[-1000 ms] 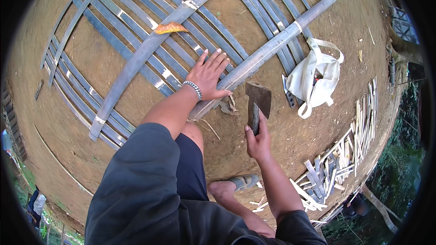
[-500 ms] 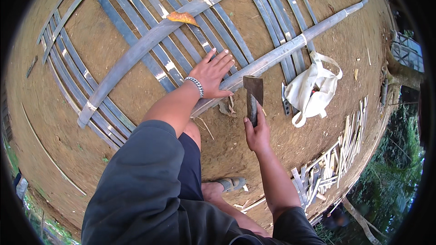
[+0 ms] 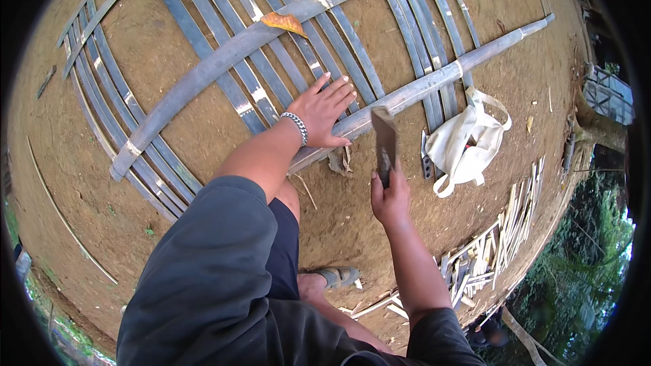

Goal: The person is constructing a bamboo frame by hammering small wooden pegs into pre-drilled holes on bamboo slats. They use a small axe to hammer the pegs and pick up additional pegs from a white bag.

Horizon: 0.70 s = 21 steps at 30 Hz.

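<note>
Left hand (image 3: 319, 112): I find it flat, palm down on the near pole (image 3: 420, 89), fingers spread over the slats beyond and thumb pointing toward the hatchet; nothing is gripped. Right hand (image 3: 391, 200): closed firmly round the handle of a short hatchet (image 3: 385, 135), blade uppermost and nearly edge-on to my view. Whether the blade touches the pole I cannot tell.

The near pole lies aslant on the bare ground (image 3: 352, 230), running up toward the ground's far right edge, across the ends of the dark slats (image 3: 180, 13). A second, curved pole (image 3: 203, 71) crosses them further off, an orange leaf (image 3: 285, 22) resting on it. A white bag (image 3: 458, 152) sits just beside the slat ends, right of the hatchet; pale strips (image 3: 519, 220) are heaped toward the ground's right edge.

Recommendations, in my judgement: bear down through the left palm so the pole cannot roll; draw that thumb well clear of the blade's line; keep any strokes short and square to the pole; keep the bag's straps outside the swing.
</note>
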Each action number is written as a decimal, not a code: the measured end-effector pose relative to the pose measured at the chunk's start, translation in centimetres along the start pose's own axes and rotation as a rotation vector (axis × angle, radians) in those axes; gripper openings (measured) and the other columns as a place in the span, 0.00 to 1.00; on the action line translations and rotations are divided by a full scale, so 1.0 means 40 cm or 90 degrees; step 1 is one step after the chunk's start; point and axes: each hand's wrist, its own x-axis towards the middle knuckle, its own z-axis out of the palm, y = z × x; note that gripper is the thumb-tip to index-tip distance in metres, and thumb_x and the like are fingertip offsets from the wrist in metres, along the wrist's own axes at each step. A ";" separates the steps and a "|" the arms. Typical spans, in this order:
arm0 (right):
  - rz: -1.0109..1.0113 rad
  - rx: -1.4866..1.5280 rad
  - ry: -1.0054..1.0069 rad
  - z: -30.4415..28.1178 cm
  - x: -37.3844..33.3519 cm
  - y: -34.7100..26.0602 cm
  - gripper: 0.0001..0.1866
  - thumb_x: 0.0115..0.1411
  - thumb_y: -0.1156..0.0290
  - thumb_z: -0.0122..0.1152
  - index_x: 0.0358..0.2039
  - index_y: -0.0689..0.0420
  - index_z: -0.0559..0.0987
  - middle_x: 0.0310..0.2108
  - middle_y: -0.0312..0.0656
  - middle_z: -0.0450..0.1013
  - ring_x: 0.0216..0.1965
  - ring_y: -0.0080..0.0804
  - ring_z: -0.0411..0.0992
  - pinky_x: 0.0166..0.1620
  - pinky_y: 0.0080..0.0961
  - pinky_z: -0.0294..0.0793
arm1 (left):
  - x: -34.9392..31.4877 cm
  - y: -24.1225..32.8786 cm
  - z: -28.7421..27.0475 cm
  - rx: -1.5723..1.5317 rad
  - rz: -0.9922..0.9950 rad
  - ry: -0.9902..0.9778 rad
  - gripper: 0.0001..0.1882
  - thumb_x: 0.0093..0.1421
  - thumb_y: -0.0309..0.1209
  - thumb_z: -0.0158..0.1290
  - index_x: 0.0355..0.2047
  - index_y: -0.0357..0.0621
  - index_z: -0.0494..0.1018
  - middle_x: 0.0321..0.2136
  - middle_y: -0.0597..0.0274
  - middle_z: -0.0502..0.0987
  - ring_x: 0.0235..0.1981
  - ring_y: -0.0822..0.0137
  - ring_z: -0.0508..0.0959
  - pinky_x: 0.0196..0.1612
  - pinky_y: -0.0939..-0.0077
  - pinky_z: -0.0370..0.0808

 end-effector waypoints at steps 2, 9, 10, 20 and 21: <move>0.101 -0.015 -0.109 -0.017 0.012 -0.012 0.37 0.64 0.75 0.62 0.72 0.59 0.62 0.52 0.66 0.76 0.47 0.64 0.79 0.48 0.47 0.80 | -0.002 -0.002 0.000 0.007 -0.003 0.005 0.58 0.58 0.74 0.49 0.73 0.40 0.58 0.75 0.53 0.57 0.78 0.58 0.49 0.79 0.51 0.37; -0.059 0.103 0.004 -0.036 -0.010 0.007 0.35 0.63 0.75 0.63 0.70 0.65 0.63 0.53 0.66 0.75 0.50 0.63 0.79 0.51 0.45 0.80 | -0.006 -0.004 0.005 0.012 -0.010 0.007 0.57 0.57 0.74 0.50 0.73 0.40 0.59 0.74 0.53 0.58 0.78 0.58 0.49 0.80 0.51 0.37; -0.025 0.089 -0.009 -0.023 -0.016 0.019 0.34 0.63 0.75 0.63 0.69 0.65 0.64 0.53 0.66 0.75 0.50 0.62 0.79 0.51 0.45 0.79 | -0.003 -0.002 0.003 0.005 -0.006 0.011 0.57 0.58 0.74 0.50 0.73 0.40 0.59 0.74 0.53 0.58 0.78 0.58 0.49 0.80 0.51 0.37; -0.015 0.116 0.092 -0.042 0.006 -0.018 0.25 0.69 0.77 0.60 0.64 0.69 0.69 0.41 0.44 0.78 0.42 0.27 0.77 0.49 0.25 0.77 | -0.015 0.002 0.014 -0.009 -0.011 0.018 0.56 0.58 0.73 0.51 0.73 0.42 0.59 0.74 0.53 0.59 0.78 0.58 0.50 0.80 0.51 0.38; -0.039 0.136 0.105 -0.030 -0.010 -0.014 0.23 0.69 0.77 0.60 0.62 0.70 0.70 0.39 0.43 0.78 0.40 0.26 0.77 0.48 0.25 0.77 | -0.013 0.003 0.015 -0.015 -0.009 0.017 0.56 0.58 0.73 0.51 0.73 0.42 0.59 0.74 0.53 0.59 0.78 0.58 0.50 0.80 0.51 0.38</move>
